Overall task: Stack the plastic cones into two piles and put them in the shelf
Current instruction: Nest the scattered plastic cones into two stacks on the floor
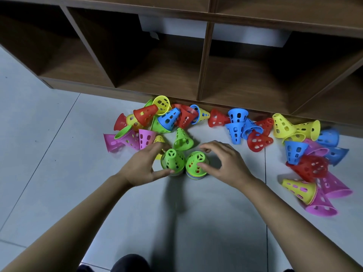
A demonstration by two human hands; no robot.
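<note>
Two upright piles of perforated plastic cones stand side by side on the floor, each topped by a green cone. My left hand (144, 165) curls around the left pile (172, 161), thumb and fingers on its sides. My right hand (222, 161) has its thumb against the right pile (197, 164), its fingers spread above it. A loose green cone (182, 139) lies tipped just behind both piles. Several red, blue, yellow, pink and green cones (169, 118) lie scattered along the foot of the brown wooden shelf (204, 61).
The shelf has open compartments at floor level, left, middle and right. More loose cones (306, 165) are heaped at the right on the grey tiled floor (59, 154). My dark shoe (129, 263) shows at the bottom edge.
</note>
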